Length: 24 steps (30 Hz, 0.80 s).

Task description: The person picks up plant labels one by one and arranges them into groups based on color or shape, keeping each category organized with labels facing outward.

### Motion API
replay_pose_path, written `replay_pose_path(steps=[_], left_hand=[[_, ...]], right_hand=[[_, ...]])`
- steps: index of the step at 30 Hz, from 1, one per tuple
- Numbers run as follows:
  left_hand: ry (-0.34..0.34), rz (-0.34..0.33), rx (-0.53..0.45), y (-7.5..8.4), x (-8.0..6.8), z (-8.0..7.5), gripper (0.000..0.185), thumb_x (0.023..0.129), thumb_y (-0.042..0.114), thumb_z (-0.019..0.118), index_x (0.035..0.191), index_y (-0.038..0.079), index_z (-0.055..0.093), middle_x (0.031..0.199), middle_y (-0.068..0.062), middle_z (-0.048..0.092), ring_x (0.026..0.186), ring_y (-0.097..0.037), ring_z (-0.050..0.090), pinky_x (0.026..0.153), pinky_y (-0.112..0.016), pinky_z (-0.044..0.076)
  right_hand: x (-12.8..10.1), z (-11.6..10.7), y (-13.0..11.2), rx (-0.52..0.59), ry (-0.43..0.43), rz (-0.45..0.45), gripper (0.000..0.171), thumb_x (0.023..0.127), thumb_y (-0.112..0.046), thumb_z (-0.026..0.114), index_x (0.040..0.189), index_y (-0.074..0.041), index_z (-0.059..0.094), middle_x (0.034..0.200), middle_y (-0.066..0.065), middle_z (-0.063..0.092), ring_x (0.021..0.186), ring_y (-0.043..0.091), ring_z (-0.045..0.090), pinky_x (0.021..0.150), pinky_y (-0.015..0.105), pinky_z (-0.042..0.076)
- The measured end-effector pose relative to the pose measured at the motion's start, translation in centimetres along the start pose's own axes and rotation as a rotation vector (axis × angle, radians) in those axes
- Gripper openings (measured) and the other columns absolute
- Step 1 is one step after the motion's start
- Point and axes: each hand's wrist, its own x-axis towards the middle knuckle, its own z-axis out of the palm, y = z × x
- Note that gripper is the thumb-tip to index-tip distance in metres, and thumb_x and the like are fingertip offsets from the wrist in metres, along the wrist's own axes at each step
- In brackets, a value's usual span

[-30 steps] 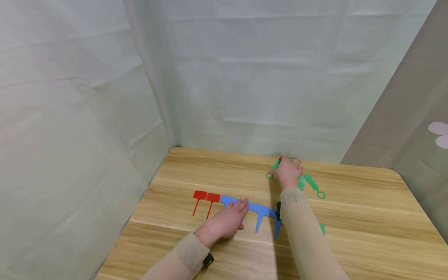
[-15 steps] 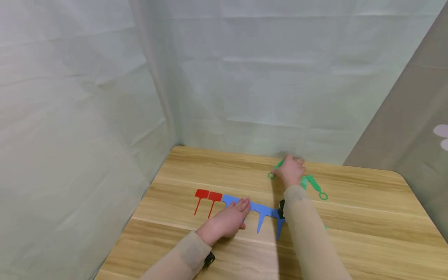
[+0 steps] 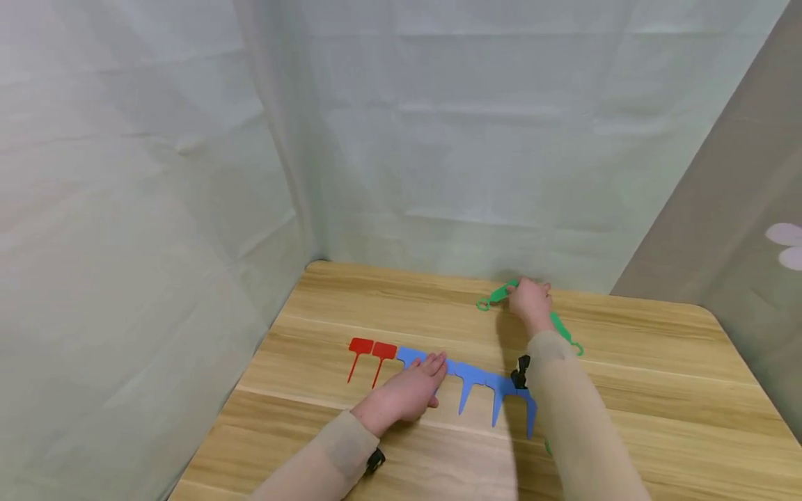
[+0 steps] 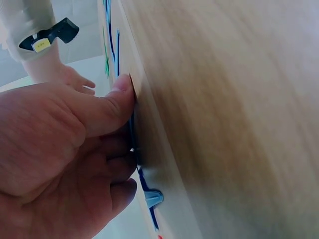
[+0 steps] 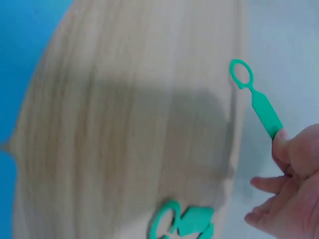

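Note:
My left hand (image 3: 406, 393) rests with outstretched fingers on a row of blue T-shaped plant labels (image 3: 473, 376), covering part of the row. The left wrist view shows that hand's thumb and fingertips (image 4: 130, 191) along the thin blue labels. Toward the table's back edge, my right hand (image 3: 530, 303) pinches a green ring-ended tag (image 3: 499, 294) by its flat end. Its ring points left in the head view. Thumb and forefinger grip the tag (image 5: 267, 114) in the right wrist view. Another green ring tag (image 3: 560, 327) lies beside the right wrist, partly hidden by the sleeve.
Two red T-shaped labels (image 3: 360, 346) continue the row at its left end. A sliver of green (image 3: 548, 447) shows beside the right forearm. In the right wrist view, several green pieces (image 5: 195, 220) lie close together. Pale cloth (image 3: 438, 174) hangs behind the wooden table (image 3: 313, 431).
My right hand has moved slightly right, and the pinched green tag has turned flatter. The right forearm has shifted right, uncovering another blue label at the row's end. The left hand stays in place.

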Motion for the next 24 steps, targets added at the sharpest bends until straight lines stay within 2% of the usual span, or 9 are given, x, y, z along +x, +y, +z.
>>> replay_pose_path(steps=[3,5,7,10,15,19,24], left_hand=[[-0.009,-0.004,-0.011,0.0,0.1,0.1,0.072,0.107,0.029,0.066,0.167,0.005,0.035,0.176,-0.008,0.026,0.162,-0.023,0.025,0.13,-0.042,0.024],[-0.015,-0.007,-0.014,0.0,0.1,0.2,0.072,0.107,0.029,0.065,0.168,0.005,0.034,0.176,-0.008,0.025,0.162,-0.023,0.024,0.13,-0.042,0.024],[-0.015,-0.007,-0.006,0.0,0.2,0.2,0.072,0.107,0.03,0.065,0.167,0.006,0.035,0.176,-0.008,0.025,0.162,-0.022,0.025,0.13,-0.042,0.024],[-0.012,-0.007,-0.001,0.1,0.1,0.2,0.071,0.107,0.03,0.065,0.167,0.006,0.035,0.176,-0.008,0.026,0.162,-0.022,0.025,0.13,-0.042,0.025],[-0.011,-0.001,-0.012,-0.1,0.1,0.3,0.069,0.108,0.028,0.064,0.167,0.005,0.035,0.176,-0.009,0.025,0.162,-0.023,0.025,0.13,-0.042,0.024],[-0.007,-0.002,-0.028,-0.2,0.0,0.5,0.069,0.108,0.027,0.064,0.167,0.005,0.036,0.176,-0.009,0.026,0.162,-0.024,0.025,0.13,-0.042,0.024],[-0.004,-0.005,-0.049,-0.1,-0.4,0.6,0.068,0.108,0.025,0.066,0.167,0.006,0.037,0.176,-0.009,0.026,0.161,-0.024,0.025,0.13,-0.042,0.024]], right_hand=[[-0.3,-0.9,0.5,0.132,-0.039,-0.035,0.05,0.116,-0.03,0.047,0.146,0.009,0.055,0.158,0.031,0.047,0.154,0.059,0.021,0.124,0.068,0.027],[-0.6,-1.4,0.9,0.236,-0.06,-0.056,0.052,0.115,-0.033,0.052,0.147,0.008,0.056,0.156,0.031,0.049,0.148,0.055,0.037,0.118,0.064,0.038],[-1.0,-2.0,1.4,0.309,-0.071,-0.077,0.056,0.112,-0.036,0.057,0.147,0.007,0.056,0.158,0.029,0.048,0.143,0.051,0.045,0.112,0.062,0.046],[-1.5,-2.9,2.1,0.371,-0.07,-0.11,0.061,0.108,-0.042,0.065,0.145,0.006,0.059,0.164,0.026,0.043,0.148,0.048,0.042,0.112,0.06,0.045],[-2.9,-4.3,3.7,0.439,-0.069,-0.154,0.057,0.103,-0.049,0.071,0.126,0.003,0.066,0.167,0.018,0.042,0.158,0.045,0.028,0.119,0.061,0.038],[-4.6,-5.3,5.3,0.48,-0.082,-0.219,0.049,0.106,-0.045,0.068,0.114,0.003,0.064,0.166,0.021,0.042,0.158,0.047,0.025,0.121,0.066,0.032],[-7.3,-6.2,7.3,0.499,-0.135,-0.3,0.041,0.112,-0.037,0.058,0.111,0.004,0.059,0.167,0.028,0.036,0.156,0.053,0.024,0.12,0.072,0.028]])
